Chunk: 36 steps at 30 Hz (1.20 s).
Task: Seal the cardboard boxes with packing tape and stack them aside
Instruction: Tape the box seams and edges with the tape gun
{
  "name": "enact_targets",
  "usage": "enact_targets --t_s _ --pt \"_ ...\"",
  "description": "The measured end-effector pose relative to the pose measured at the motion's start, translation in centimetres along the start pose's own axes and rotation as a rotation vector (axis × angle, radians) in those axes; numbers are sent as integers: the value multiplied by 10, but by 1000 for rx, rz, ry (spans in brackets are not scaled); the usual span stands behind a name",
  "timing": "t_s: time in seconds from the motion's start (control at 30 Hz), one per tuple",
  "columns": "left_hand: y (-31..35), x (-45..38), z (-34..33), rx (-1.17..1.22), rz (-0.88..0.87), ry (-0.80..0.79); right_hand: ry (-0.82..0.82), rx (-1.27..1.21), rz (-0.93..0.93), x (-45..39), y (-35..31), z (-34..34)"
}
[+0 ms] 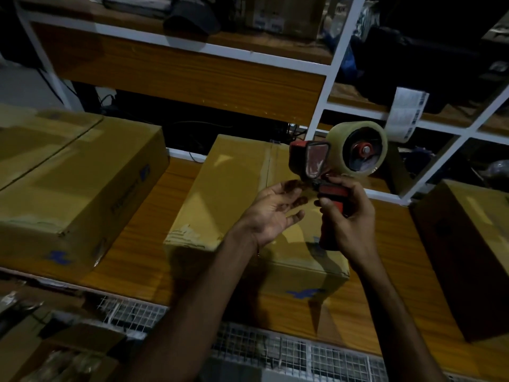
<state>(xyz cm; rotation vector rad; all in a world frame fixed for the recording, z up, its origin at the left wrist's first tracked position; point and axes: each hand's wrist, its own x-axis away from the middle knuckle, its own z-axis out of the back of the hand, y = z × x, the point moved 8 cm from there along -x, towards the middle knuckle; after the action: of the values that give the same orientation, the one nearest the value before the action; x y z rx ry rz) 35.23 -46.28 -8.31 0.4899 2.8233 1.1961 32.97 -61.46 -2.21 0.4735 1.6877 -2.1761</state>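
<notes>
The tape dispenser (pixel 334 166), red-bodied with a clear roll of packing tape (pixel 358 148) on its hub, is held upright in the air above the middle cardboard box (pixel 234 194). The right hand (pixel 348 219) wraps its curled fingers and thumb round the red handle. The left hand (pixel 271 210) is palm-up with relaxed, spread fingers whose tips reach toward the cutter end of the dispenser; it grips nothing, and whether it touches a loose tape end cannot be told in the dim light.

Likely risks, as judgement: the free tape end may have stuck back onto the roll or the guard, so the strip fails to start; fingertips near the serrated cutter could be nicked; a strip begun off the centre seam would leave the flaps gaping. The box's near left corner carries crumpled old tape, which may keep a new strip from bonding flat.

The box lies on a wooden bench (pixel 154 216), between a larger box (pixel 68 188) at the left and a darker box (pixel 473 244) at the right, each set apart from it. Wire mesh (pixel 289 351) runs along the bench's near edge. Behind stands white-framed shelving (pixel 325 86) with dark bundles and a hanging strip of printed labels (pixel 407 111). The room is poorly lit.
</notes>
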Motion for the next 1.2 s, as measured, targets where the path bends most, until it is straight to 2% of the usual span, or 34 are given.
enact_targets --t_s 0.4,0.53,0.7,0.9,1.1,1.2 --pt "31 19 31 -286 102 -174 -170 13 -74 -2 1 -16" --pt "34 33 32 -328 187 -265 -165 13 -55 -2 -5 -24" --pt "44 51 56 -350 327 -273 -189 30 0 -3 -14 -32" --pt "79 79 92 -639 450 -269 -218 75 76 16 -33 -65" --pt "102 114 117 -567 481 -315 -177 82 106 41 -44 -104" --pt "102 123 129 -451 419 -246 -124 78 135 48 -50 -116"
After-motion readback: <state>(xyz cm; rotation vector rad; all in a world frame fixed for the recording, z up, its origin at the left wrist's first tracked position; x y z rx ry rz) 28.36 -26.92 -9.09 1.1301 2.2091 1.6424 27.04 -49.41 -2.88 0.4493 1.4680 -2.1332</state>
